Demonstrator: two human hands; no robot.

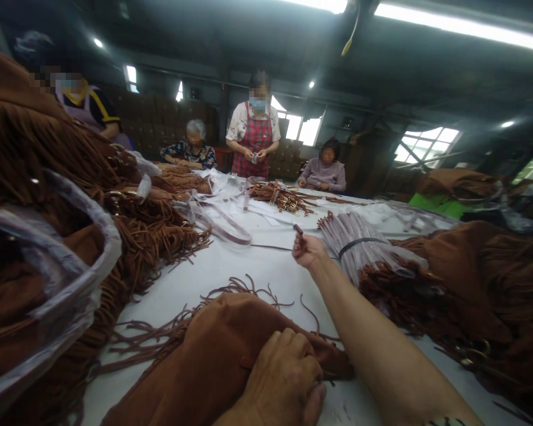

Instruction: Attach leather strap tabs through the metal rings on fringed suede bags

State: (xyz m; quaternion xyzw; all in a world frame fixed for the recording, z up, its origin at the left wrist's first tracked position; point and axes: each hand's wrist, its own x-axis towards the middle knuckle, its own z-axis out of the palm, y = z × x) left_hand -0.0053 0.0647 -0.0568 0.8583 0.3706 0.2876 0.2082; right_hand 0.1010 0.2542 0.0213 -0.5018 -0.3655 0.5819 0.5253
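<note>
A brown suede-like bag (pixel 217 331) with long thin fringe lies across the white table in front of me. My left hand (pixel 286 373) is on its near right side, fingers curled over the fabric; the fingertips are partly hidden. Farther out, my right hand (pixel 307 251) is closed, and a short brown leather strip (pixel 298 229) sticks up from its fingers. Just right of that hand lies a bundle of plastic-wrapped straps (pixel 359 242), bound by a dark band. A thin dark cord (pixel 270 247) lies on the table to the left of my right hand.
Fringed brown bags (pixel 48 142) with a plastic-wrapped handle (pixel 102 236) are piled on the left. More brown bags (pixel 479 278) lie on the right. Straps with metal buckles (pixel 288 201) lie farther up the white table (pixel 160 307). Several people work around the far side.
</note>
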